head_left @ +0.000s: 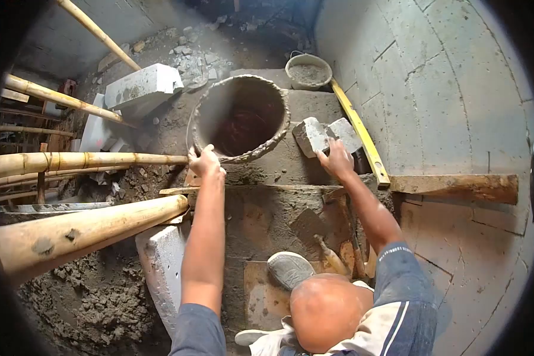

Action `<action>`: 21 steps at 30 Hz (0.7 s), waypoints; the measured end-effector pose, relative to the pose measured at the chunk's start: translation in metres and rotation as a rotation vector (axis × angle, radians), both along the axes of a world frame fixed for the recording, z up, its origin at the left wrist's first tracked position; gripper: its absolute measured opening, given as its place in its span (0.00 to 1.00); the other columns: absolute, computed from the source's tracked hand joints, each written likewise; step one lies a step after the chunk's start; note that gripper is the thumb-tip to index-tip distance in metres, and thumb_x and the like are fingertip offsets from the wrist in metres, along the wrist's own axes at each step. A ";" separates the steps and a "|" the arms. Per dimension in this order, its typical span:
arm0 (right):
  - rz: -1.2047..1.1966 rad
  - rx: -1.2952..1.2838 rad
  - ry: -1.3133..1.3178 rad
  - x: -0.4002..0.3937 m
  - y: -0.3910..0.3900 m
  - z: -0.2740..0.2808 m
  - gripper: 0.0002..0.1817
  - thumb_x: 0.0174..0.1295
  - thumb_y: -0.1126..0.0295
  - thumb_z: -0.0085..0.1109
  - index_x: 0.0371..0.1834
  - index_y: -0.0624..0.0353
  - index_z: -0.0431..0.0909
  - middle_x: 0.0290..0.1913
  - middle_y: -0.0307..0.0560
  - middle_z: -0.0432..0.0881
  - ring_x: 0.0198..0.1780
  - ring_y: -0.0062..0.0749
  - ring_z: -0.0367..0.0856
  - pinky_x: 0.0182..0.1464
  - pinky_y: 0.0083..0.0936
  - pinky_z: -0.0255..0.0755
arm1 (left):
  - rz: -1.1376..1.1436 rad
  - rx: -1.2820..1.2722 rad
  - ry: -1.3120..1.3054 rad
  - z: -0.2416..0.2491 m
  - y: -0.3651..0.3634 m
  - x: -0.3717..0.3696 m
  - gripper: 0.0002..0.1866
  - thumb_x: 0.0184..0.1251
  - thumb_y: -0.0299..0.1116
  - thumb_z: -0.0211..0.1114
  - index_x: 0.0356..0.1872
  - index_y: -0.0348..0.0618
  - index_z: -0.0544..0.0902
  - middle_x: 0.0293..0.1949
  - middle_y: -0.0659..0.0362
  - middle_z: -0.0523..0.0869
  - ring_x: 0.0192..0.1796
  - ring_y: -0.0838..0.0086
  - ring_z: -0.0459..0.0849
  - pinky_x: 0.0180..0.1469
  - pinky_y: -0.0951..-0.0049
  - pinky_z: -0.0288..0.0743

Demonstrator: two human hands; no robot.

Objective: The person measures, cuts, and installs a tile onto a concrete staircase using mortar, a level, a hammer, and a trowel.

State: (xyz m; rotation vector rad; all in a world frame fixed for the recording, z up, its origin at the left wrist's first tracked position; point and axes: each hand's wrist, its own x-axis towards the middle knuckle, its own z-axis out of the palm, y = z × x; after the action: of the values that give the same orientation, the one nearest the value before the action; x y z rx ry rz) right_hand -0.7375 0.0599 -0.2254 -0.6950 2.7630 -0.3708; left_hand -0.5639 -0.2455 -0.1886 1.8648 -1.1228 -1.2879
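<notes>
My left hand is closed on the near left rim of a large bucket, caked with mortar and dark inside. The bucket stands tilted toward me on a mortar-smeared ledge. To its right, my right hand touches the near side of two rough grey block pieces, its thumb apart from the fingers. The left block piece lies against the right block piece. A yellow spirit level lies just right of them, along the wall.
Bamboo poles come in from the left. A smaller bucket of grey material stands at the back. White blocks lie at left. A trowel lies below the ledge. A timber piece sits against the right wall.
</notes>
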 end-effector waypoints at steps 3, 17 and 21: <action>-0.020 0.208 -0.052 -0.016 -0.027 -0.024 0.43 0.61 0.43 0.68 0.74 0.54 0.67 0.62 0.60 0.75 0.66 0.59 0.74 0.64 0.49 0.74 | 0.088 0.041 -0.047 -0.038 0.010 0.003 0.39 0.52 0.25 0.72 0.71 0.36 0.73 0.68 0.47 0.80 0.64 0.57 0.83 0.67 0.64 0.74; -0.430 -0.436 -0.814 -0.052 0.026 -0.019 0.47 0.56 0.34 0.67 0.72 0.56 0.73 0.63 0.54 0.79 0.49 0.42 0.83 0.44 0.38 0.76 | -0.513 -0.190 0.289 0.094 0.086 0.107 0.48 0.66 0.30 0.72 0.81 0.34 0.52 0.80 0.43 0.57 0.82 0.52 0.55 0.81 0.57 0.50; -0.670 -0.772 -1.015 0.004 0.044 0.076 0.46 0.57 0.33 0.63 0.72 0.53 0.72 0.55 0.45 0.78 0.41 0.32 0.74 0.41 0.53 0.79 | -1.166 -0.516 -0.034 0.134 0.112 0.167 0.45 0.61 0.29 0.76 0.77 0.35 0.61 0.75 0.42 0.68 0.75 0.51 0.70 0.75 0.57 0.65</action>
State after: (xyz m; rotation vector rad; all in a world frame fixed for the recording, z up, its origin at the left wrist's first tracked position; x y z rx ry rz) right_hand -0.7336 0.1039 -0.1491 0.3114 1.7108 -1.4678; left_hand -0.3969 -0.1330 -0.0545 0.7784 -2.4393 -1.2737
